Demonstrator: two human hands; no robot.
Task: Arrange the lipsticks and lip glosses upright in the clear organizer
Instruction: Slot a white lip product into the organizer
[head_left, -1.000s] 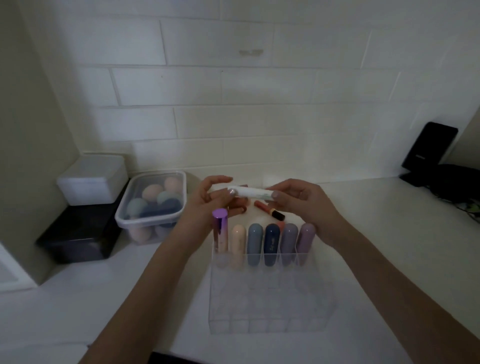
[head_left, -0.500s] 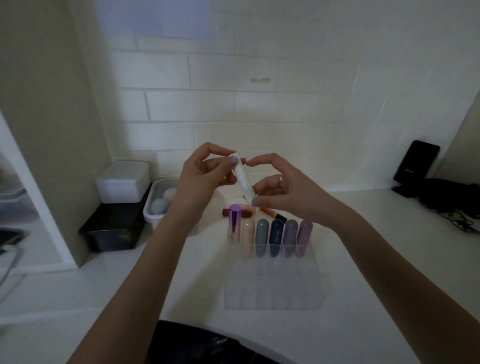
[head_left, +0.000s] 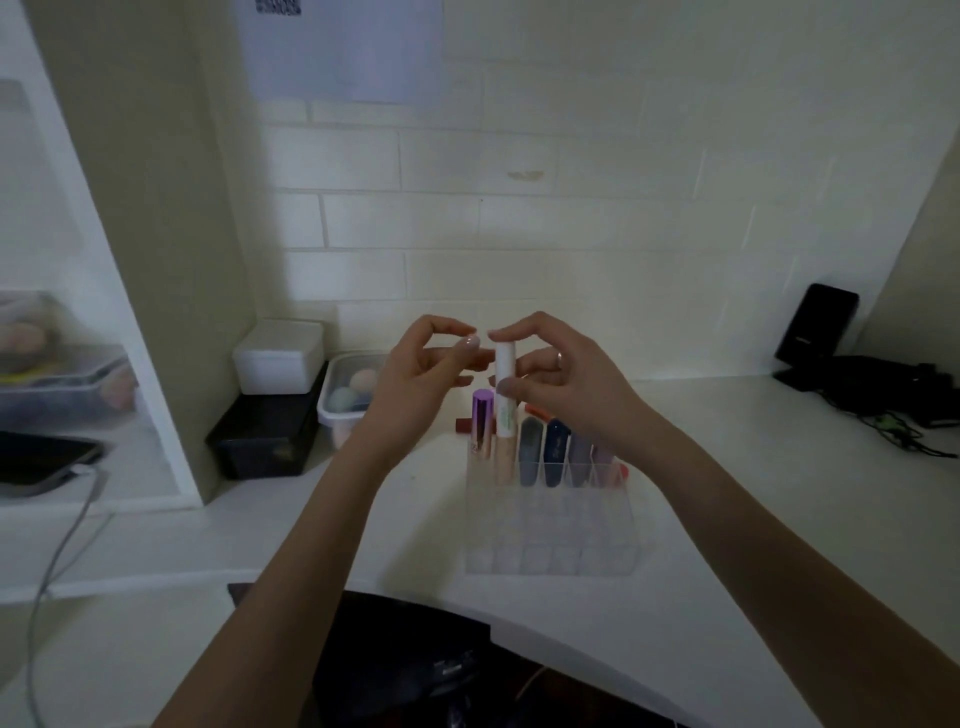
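Head view, tube: a white tube (head_left: 503, 387) stands upright in the air, long axis vertical, above the back row of the organizer (head_left: 550, 525) and in front of the peach stick there.
Head view, right hand: the right hand (head_left: 563, 379) is on the tube; its fingers (head_left: 506, 385) pinch it, thumb at mid-height and forefinger curled over the cap.
Head view, left hand: the left hand (head_left: 415, 374) is just beside the tube on its left; its fingertips (head_left: 470, 343) are curled close together near the cap, and I cannot tell whether they touch it.
Head view, organizer: clear, on the worktop (head_left: 753, 467); the back row is full, with a purple-capped gloss (head_left: 483, 423) at its left end and pastel sticks (head_left: 553, 449) beside it. The nearer rows look empty.
Head view, loose items: a reddish tube (head_left: 464, 425) and an orange one (head_left: 537, 411) lie flat behind the organizer.
Coming move, judged: the tube is already upright, so it needs bringing toward the person to a free cell, below and nearer than the fingers, then straight down. The right hand has the hold.
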